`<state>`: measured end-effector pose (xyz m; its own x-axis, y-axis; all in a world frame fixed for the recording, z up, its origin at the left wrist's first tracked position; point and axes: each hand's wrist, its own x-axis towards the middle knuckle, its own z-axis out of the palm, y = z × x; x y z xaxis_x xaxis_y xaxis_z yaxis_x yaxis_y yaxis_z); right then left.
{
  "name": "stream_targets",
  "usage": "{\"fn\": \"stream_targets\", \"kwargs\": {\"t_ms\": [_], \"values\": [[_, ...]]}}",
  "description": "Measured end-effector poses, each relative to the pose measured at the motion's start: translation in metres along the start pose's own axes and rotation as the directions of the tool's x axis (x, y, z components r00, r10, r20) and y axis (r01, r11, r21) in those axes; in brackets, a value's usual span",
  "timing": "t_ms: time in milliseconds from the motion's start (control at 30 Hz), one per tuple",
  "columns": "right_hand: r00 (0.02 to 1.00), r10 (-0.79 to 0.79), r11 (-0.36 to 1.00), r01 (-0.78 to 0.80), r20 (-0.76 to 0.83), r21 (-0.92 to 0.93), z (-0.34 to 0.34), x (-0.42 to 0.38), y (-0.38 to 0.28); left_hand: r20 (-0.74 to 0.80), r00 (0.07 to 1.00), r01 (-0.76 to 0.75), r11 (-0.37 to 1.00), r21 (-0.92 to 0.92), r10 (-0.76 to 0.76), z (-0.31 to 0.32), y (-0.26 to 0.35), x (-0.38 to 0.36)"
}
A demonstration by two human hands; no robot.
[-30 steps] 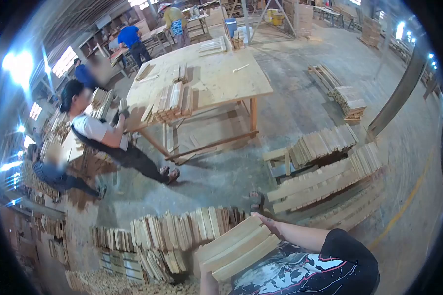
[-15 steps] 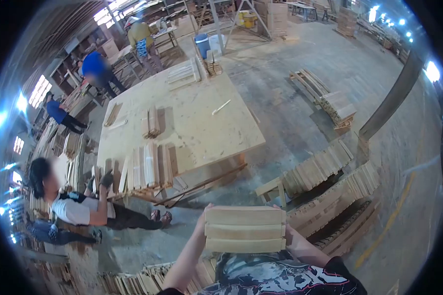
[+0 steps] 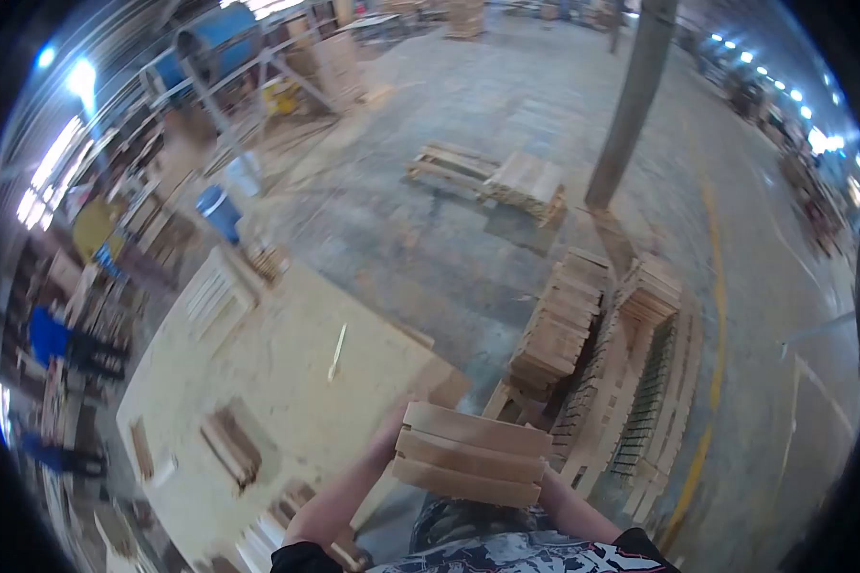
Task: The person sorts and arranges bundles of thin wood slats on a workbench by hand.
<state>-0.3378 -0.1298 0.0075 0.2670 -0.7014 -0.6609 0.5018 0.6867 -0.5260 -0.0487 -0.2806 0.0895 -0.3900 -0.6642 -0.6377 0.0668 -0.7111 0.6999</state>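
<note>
A stack of several short, pale wooden slats [image 3: 470, 455] is held in front of my body, slightly tilted. My left hand [image 3: 395, 432] grips its left end and my right hand [image 3: 548, 485] its right end. Both hands are closed on the stack, with most fingers hidden behind the wood. Just beyond and to the left lies the large plywood-topped table [image 3: 287, 382]. Close on the right, rows of stacked slats [image 3: 562, 320] rest on low wooden racks.
A pallet with slats [image 3: 524, 183] sits on the floor ahead, near a leaning-looking grey post [image 3: 631, 105]. A blue bin [image 3: 220, 212] stands past the table. Co-workers, one in a blue shirt [image 3: 48, 334], are at the left. Slat bundles [image 3: 229, 447] lie on the table.
My view has swung to the right, so the table now appears lower left and the racks nearer the middle. The slat stack stays in both hands and tilts slightly more.
</note>
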Motion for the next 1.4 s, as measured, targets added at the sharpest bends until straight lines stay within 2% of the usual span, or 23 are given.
{"fn": "stream_targets", "kwargs": {"t_ms": [67, 167, 267, 300, 367, 467, 500, 567, 667, 733, 767, 800, 867, 900, 1000, 1067, 1200, 1300, 1400], "values": [[0.998, -0.029, 0.999, 0.031, -0.056, 0.040, 0.019, 0.010, 0.002, 0.055, 0.992, 0.113, 0.992, 0.051, -0.116, -0.010, 0.032, 0.011], [0.991, -0.058, 0.995, 0.068, -0.123, 0.078, 0.042, 0.024, 0.008, 0.163, 0.978, 0.122, 0.990, 0.074, -0.133, -0.020, 0.060, 0.026], [0.982, -0.071, 0.992, 0.089, -0.176, 0.094, 0.056, 0.034, 0.009, 0.174, 0.972, 0.138, 0.983, 0.119, -0.158, -0.059, 0.041, 0.080], [0.979, -0.076, 0.991, 0.096, -0.191, 0.098, 0.059, 0.037, 0.009, 0.211, 0.970, 0.096, 0.987, 0.126, -0.122, -0.064, 0.035, 0.092], [0.973, -0.078, 0.990, 0.102, -0.217, 0.100, 0.064, 0.038, 0.009, 0.277, 0.959, 0.020, 0.991, 0.133, -0.056, -0.072, 0.026, 0.106], [0.965, -0.085, 0.990, 0.110, -0.249, 0.090, 0.071, 0.039, 0.008, 0.262, 0.961, 0.068, 0.995, 0.071, -0.084, -0.072, 0.035, 0.093], [0.962, -0.089, 0.990, 0.114, -0.259, 0.084, 0.072, 0.039, 0.008, 0.188, 0.980, 0.016, 0.970, 0.242, -0.063, -0.075, 0.042, 0.089], [0.958, -0.098, 0.990, 0.123, -0.269, 0.076, 0.077, 0.040, 0.007, 0.051, 0.998, -0.054, 0.824, 0.564, 0.030, -0.087, 0.061, 0.081], [0.953, -0.114, 0.988, 0.138, -0.282, 0.067, 0.081, 0.041, 0.010, -0.220, 0.966, -0.047, 0.932, 0.358, 0.133, -0.098, 0.070, 0.039], [0.950, -0.123, 0.987, 0.148, -0.288, 0.067, 0.082, 0.040, 0.011, -0.393, 0.900, -0.130, 0.977, 0.169, 0.188, -0.105, 0.035, 0.004], [0.948, -0.129, 0.986, 0.155, -0.291, 0.067, 0.081, 0.038, 0.013, -0.281, 0.946, -0.047, 0.930, 0.364, 0.158, -0.125, -0.007, 0.004], [0.946, -0.131, 0.985, 0.159, -0.297, 0.069, 0.081, 0.036, 0.015, -0.257, 0.956, -0.037, 0.930, 0.367, 0.140, -0.141, -0.049, 0.003], [0.946, -0.131, 0.984, 0.160, -0.296, 0.074, 0.079, 0.031, 0.018, -0.206, 0.973, -0.018, 0.927, 0.374, 0.102, -0.144, -0.088, -0.023], [0.945, -0.134, 0.984, 0.163, -0.299, 0.073, 0.077, 0.029, 0.021, -0.268, 0.961, 0.056, 0.997, -0.059, -0.070, -0.133, -0.081, -0.040], [0.949, -0.116, 0.986, 0.145, -0.293, 0.079, 0.070, 0.018, 0.028, -0.247, 0.960, 0.083, 0.979, -0.188, -0.128, -0.153, -0.096, -0.030], [0.951, -0.110, 0.987, 0.138, -0.288, 0.077, 0.063, 0.013, 0.032, -0.226, 0.969, 0.069, 0.989, -0.133, -0.098, -0.162, -0.104, -0.020], [0.962, -0.093, 0.991, 0.115, -0.256, 0.070, 0.051, 0.008, 0.037, -0.118, 0.990, 0.064, 0.995, -0.082, -0.073, -0.162, -0.084, -0.008], [0.971, -0.093, 0.993, 0.108, -0.220, 0.055, 0.048, 0.014, 0.041, -0.201, 0.970, 0.127, 0.991, -0.047, -0.134, -0.146, -0.055, -0.009], [0.969, -0.140, 0.986, 0.155, -0.204, 0.064, 0.048, 0.029, 0.050, -0.222, 0.945, 0.224, 0.969, -0.100, -0.241, -0.128, -0.012, -0.012]]}}
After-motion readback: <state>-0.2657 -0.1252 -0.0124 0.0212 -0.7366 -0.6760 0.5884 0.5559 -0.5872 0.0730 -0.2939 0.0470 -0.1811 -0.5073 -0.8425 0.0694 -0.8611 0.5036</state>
